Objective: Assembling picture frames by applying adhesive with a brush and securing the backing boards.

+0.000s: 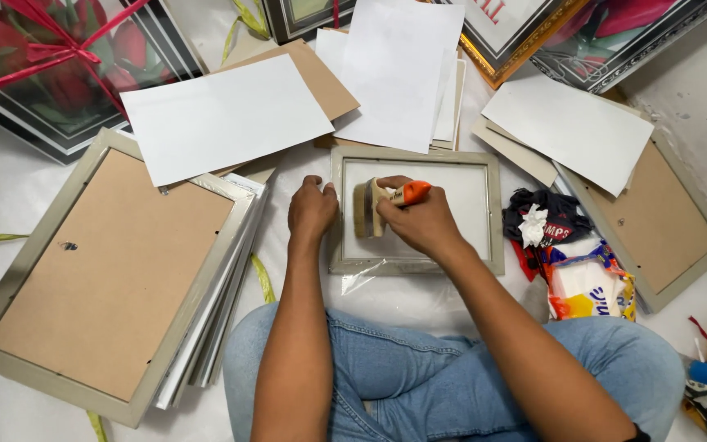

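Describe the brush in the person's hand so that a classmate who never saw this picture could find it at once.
Find the small grey picture frame lying on the floor before the person's crossed legs. The right hand holds the brush over its left side. No other thing nearby has its orange handle.

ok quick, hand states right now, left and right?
Left hand: closed over the left edge of the grey picture frame, steadying it.
Right hand: closed on the orange-handled brush, on the frame's glass.

White floor sheet [18,213] w/ picture frames [108,278], paper sheets [222,115] (loose), wipes pack [587,286].
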